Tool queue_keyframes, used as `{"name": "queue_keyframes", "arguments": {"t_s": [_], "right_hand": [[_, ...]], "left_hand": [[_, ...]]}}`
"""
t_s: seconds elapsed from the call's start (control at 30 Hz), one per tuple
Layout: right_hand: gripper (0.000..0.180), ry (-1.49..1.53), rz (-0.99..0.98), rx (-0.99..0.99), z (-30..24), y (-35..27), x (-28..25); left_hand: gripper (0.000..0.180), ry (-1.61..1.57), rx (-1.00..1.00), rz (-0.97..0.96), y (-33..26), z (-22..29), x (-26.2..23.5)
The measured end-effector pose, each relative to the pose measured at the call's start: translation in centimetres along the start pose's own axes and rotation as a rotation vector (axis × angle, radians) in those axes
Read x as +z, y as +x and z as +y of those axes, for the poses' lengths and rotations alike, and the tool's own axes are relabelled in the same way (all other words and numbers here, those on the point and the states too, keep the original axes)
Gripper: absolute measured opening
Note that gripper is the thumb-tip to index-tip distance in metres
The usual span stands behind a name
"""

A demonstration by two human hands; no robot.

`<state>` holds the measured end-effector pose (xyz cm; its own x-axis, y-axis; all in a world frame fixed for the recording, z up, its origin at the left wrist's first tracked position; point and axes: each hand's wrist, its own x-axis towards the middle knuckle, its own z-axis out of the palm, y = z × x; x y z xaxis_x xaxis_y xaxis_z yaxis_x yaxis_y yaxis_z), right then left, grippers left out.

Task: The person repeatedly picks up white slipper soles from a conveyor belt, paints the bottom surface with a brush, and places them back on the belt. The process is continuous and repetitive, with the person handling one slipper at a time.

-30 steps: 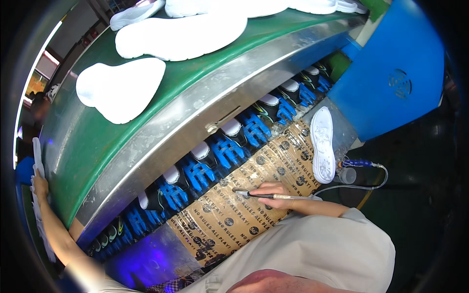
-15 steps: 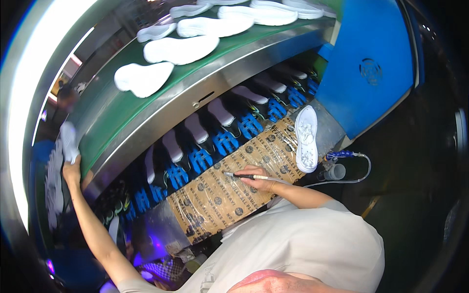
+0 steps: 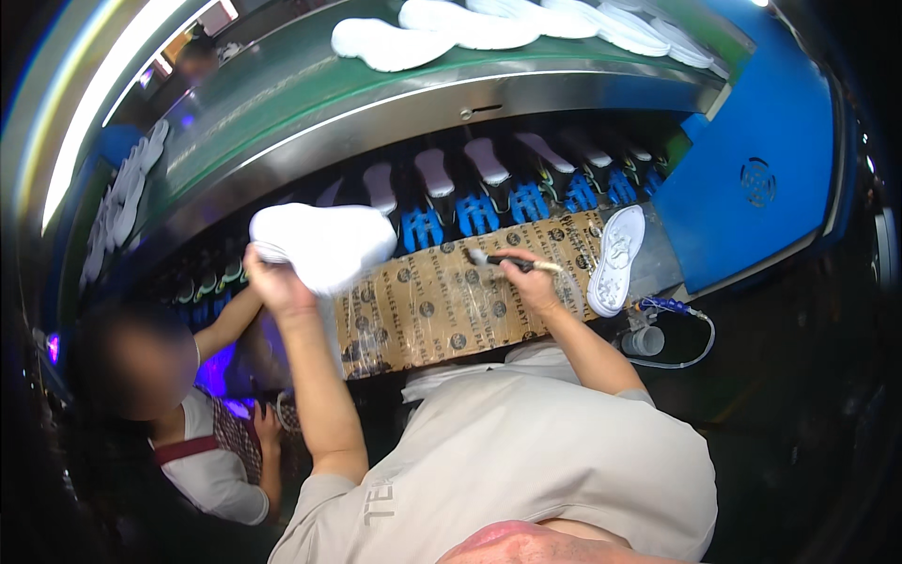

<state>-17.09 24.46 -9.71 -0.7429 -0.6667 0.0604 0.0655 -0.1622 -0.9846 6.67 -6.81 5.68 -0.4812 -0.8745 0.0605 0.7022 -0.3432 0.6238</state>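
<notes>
My left hand [image 3: 279, 284] grips a white shoe sole [image 3: 324, 242], raised over the left end of the workbench. My right hand [image 3: 528, 279] is closed around a brush [image 3: 498, 260] with a dark handle and pale bristles, joined to a thin tube. The brush tip points left, just above the cardboard sheet [image 3: 423, 320] that covers the bench under clear film. To the right of my right hand, a second white shoe sole [image 3: 617, 261] lies with its hollow side up on the bench.
White soles [image 3: 470, 23] line the green conveyor belt [image 3: 235, 141] above. Below it stand several dark shoes with blue laces [image 3: 477, 214]. A blue machine housing [image 3: 752, 179] is at right, near a small cup [image 3: 644, 340]. A co-worker [image 3: 202, 442] is at lower left.
My left hand has brought the white sole from the far left in over the bench. My right hand still holds the brush. The view has turned left, bringing the co-worker more into sight.
</notes>
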Motion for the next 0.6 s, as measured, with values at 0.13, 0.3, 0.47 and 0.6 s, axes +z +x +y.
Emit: {"name": "queue_keyframes", "arguments": {"t_s": [0.13,0.3,0.47,0.6], "right_hand": [[0.02,0.156,0.043,0.022,-3.0,-0.8,-0.1],[0.027,0.151,-0.144,0.003,-7.3,-1.7,2.9],[0.021,-0.127,-0.262,-0.026,-10.0,-0.7,7.9],[0.028,-0.662,-0.255,-0.797,-8.4,1.4,9.7]], "left_hand": [[0.071,-0.066,-0.479,-0.036,-8.8,-9.2,0.4],[0.094,-0.115,-0.87,-0.042,-14.8,-13.1,-2.0],[0.091,-0.116,-0.797,-0.175,-13.8,-14.4,-1.1],[0.081,0.102,-0.66,-0.11,-12.6,-15.4,-0.4]]}}
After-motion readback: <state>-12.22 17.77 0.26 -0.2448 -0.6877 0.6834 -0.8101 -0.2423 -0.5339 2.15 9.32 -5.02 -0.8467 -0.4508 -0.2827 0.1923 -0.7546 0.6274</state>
